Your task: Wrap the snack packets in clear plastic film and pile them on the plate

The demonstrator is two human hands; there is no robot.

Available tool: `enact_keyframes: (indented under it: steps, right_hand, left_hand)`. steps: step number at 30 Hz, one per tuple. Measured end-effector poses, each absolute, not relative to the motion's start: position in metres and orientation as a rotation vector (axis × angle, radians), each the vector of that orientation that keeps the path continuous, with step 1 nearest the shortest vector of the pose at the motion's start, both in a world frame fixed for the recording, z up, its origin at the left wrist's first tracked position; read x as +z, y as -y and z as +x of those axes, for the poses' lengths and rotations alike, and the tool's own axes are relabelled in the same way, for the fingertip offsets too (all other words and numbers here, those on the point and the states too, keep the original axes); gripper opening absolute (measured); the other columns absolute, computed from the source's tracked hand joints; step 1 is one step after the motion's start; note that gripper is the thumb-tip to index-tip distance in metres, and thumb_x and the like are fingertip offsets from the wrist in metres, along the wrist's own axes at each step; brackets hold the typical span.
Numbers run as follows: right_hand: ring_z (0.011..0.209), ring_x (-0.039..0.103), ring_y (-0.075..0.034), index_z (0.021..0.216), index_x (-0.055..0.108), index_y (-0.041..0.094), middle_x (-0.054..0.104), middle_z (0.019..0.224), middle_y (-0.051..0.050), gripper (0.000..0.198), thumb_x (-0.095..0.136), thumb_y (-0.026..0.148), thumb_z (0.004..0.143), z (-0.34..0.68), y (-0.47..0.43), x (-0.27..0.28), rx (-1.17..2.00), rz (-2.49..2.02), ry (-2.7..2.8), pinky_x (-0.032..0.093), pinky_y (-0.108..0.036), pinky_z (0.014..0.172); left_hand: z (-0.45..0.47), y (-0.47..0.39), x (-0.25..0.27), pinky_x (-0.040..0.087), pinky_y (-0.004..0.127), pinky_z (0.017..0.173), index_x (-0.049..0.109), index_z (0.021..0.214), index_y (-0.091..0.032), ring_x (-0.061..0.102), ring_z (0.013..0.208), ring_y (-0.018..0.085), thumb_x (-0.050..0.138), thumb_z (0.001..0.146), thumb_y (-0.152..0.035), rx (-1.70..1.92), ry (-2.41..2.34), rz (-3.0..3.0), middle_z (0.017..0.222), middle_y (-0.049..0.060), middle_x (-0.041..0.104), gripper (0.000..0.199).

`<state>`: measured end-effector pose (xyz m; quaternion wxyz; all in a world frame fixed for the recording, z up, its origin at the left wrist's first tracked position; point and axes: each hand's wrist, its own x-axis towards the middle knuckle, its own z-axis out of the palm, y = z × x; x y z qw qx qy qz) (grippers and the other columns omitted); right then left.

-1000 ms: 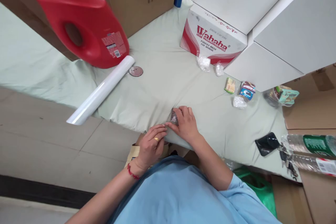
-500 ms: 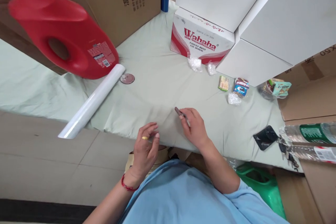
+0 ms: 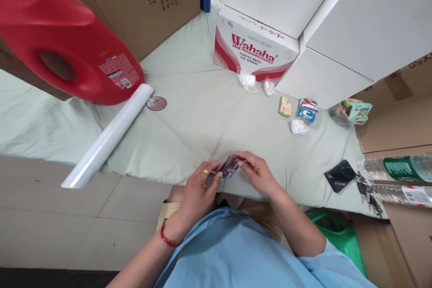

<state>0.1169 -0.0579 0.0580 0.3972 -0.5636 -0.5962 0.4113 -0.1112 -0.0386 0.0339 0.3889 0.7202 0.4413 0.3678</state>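
Note:
Between my two hands is a small dark purple-brown packet [image 3: 230, 167] with pale print on its upper face. My left hand [image 3: 201, 185] pinches its left end between thumb and fingers; a gold ring and a red bracelet show on this side. On the packet's right end, the thumb and fingers of my right hand [image 3: 257, 172] are closed. It is held low over the near edge of the pale green cloth [image 3: 189, 135]. The packet's ends are hidden by my fingers, and its kind cannot be read.
A white roll [image 3: 110, 137] lies beside a round pinkish disc [image 3: 157, 103] and a red jug [image 3: 77, 49]. Farther back stands a Wahaha carton [image 3: 254, 47] with crumpled plastic wrap [image 3: 248, 82]. Small snack packs [image 3: 308, 111], a black pouch [image 3: 339, 176] and plastic bottles [image 3: 398, 168] lie rightward.
My left hand has moved right and taken hold of the packet's left end. The packet, seen edge-on before in my right hand, now shows its printed face. The view has shifted slightly.

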Motion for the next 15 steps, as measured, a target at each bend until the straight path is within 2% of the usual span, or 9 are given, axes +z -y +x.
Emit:
enact_keyframes:
  steps: [3, 8, 11, 15]
  right_hand:
    - [0.101, 0.071, -0.021, 0.125, 0.071, 0.024, 0.077, 0.111, -0.007, 0.033, 0.052, 0.042, 0.104, 0.171, 0.009, 0.067, 0.766, -1.609, 1.515, 0.055, -0.040, 0.100]
    - [0.113, 0.064, -0.028, 0.120, 0.073, 0.013, 0.073, 0.119, -0.017, 0.035, 0.047, 0.021, 0.098, 0.263, -0.102, 0.083, 0.221, -2.175, 1.488, 0.048, -0.041, 0.104]
    - [0.106, 0.064, -0.029, 0.120, 0.073, 0.010, 0.073, 0.118, -0.021, 0.034, 0.051, 0.013, 0.095, 0.284, -0.146, 0.082, 0.160, -2.434, 1.533, 0.048, -0.039, 0.097]
    - [0.100, 0.063, -0.030, 0.100, 0.074, 0.006, 0.072, 0.103, -0.021, 0.020, 0.063, 0.003, 0.084, 0.279, -0.166, 0.069, 0.132, -2.463, 1.595, 0.045, -0.042, 0.096]
  left_hand:
    - [-0.118, 0.028, 0.027, 0.062, 0.035, 0.087, 0.069, 0.120, -0.021, 0.074, 0.100, 0.021, 0.053, 0.105, -0.030, 1.008, -1.223, 1.974, 0.113, 0.009, 0.075, 0.023]
    - [-0.123, 0.022, 0.003, 0.061, 0.038, 0.085, 0.070, 0.111, -0.022, 0.071, 0.099, 0.024, 0.054, 0.099, -0.014, 1.094, -1.294, 2.280, 0.107, 0.009, 0.075, 0.021]
    - [-0.117, 0.027, -0.004, 0.060, 0.041, 0.087, 0.071, 0.111, -0.021, 0.069, 0.100, 0.027, 0.057, 0.094, -0.007, 1.073, -1.255, 2.498, 0.109, 0.011, 0.076, 0.026]
    - [-0.112, 0.031, -0.004, 0.059, 0.041, 0.085, 0.071, 0.113, -0.020, 0.068, 0.099, 0.027, 0.059, 0.091, -0.005, 1.070, -1.283, 2.563, 0.108, 0.011, 0.075, 0.030]
